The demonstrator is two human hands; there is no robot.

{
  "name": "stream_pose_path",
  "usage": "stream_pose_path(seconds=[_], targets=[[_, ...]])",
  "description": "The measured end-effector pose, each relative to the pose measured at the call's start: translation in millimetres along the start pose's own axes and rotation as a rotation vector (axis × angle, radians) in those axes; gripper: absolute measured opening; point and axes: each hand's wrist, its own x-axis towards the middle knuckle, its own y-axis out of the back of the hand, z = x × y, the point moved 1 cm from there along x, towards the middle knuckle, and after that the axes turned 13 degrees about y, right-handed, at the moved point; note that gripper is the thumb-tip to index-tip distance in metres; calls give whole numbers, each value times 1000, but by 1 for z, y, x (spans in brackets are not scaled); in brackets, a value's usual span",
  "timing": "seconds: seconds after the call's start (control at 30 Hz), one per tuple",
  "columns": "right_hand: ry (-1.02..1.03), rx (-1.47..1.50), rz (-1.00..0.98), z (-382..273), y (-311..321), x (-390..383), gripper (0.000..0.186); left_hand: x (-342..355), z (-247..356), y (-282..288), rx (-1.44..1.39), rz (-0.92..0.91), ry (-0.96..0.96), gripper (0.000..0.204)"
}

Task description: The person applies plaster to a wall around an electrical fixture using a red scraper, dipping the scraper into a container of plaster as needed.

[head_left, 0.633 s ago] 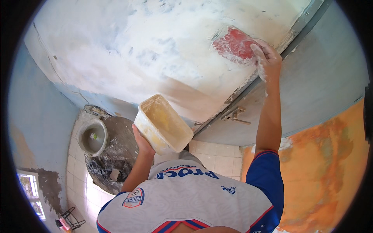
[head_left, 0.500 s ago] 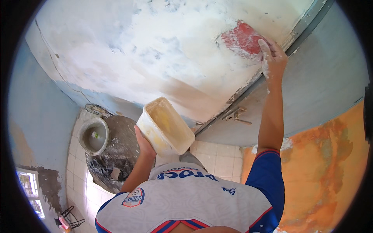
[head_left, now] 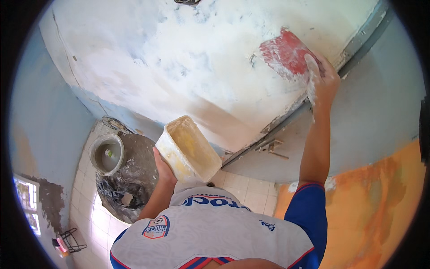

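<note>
My left hand (head_left: 164,167) grips the side of a cream rectangular plastic container (head_left: 188,148), smeared with pale paste and held tilted in front of my body. My right hand (head_left: 323,80) is raised high at the right, gripping a red flat spreader (head_left: 289,51) coated with white residue. The spreader lies against the patchy white wall (head_left: 188,58), close to a grey frame edge (head_left: 363,38).
A grey bucket (head_left: 108,154) and crumpled dark plastic (head_left: 114,193) rest on a dirty round platform (head_left: 141,157) at lower left. A grey door (head_left: 371,98) with a handle and an orange wall (head_left: 358,210) are at right. A dark rack (head_left: 71,242) is low left.
My right hand and the red spreader have shifted rightward and a little down in the view. The wall and surroundings also appear shifted slightly. My left hand still holds the container.
</note>
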Motion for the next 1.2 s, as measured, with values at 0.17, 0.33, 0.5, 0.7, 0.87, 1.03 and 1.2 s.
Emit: stream_pose_path(seconds=[0.17, 0.33, 0.5, 0.7, 0.87, 1.03, 1.2], targets=[[-113, 199, -17, 7, -6, -6, 20, 7, -11, -25, -30, -4, -27, 73], [-18, 88, -16, 19, -4, -20, 20, 25, -35, -37, -87, -7, -81, 73], [-74, 248, 1, 2, -9, -17, 17, 26, -51, -43, -98, -8, -103, 73], [-17, 103, 34, 11, 3, -16, 17, 32, -40, -48, -92, -26, -52, 73], [20, 45, -5, 8, -9, -17, 17, 50, -19, -47, -56, -46, -28, 73], [160, -48, -5, 2, 3, -23, 15, 54, 0, -54, -59, -81, -31, 73], [125, -79, 33, 1, -13, -21, 16, 67, 17, -52, -54, -182, 43, 70]])
